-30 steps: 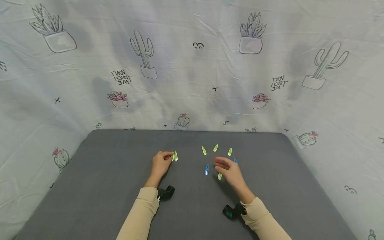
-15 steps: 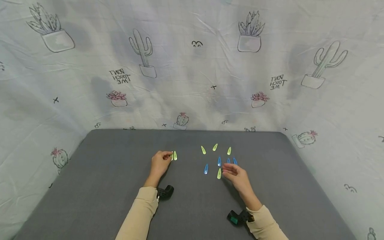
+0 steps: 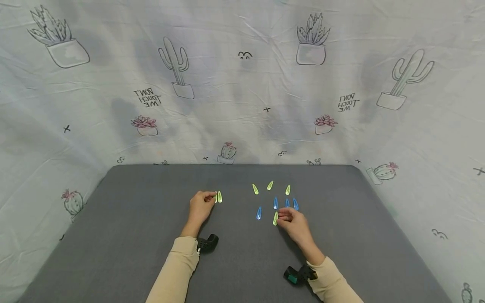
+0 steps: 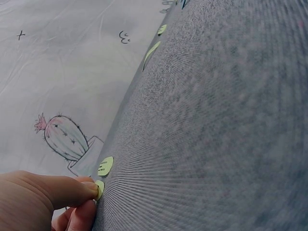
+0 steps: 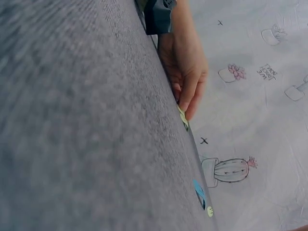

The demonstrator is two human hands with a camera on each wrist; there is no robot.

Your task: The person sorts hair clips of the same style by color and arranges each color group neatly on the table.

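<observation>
Patterned sheet (image 3: 212,25), grey table (image 3: 242,265). Head: right hand (image 3: 296,226) has reached the nearest green clip (image 3: 275,219); I can't tell touch from pinch. Left wrist: left hand (image 4: 50,195) pinches leftmost green clip (image 4: 100,190). Right wrist: blue clip (image 5: 198,189) well apart.

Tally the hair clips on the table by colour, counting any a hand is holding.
Yellow-green clips: 6, including one pinched by the left hand and partly hidden by its fingers
Blue clips: 4
Total: 10
</observation>
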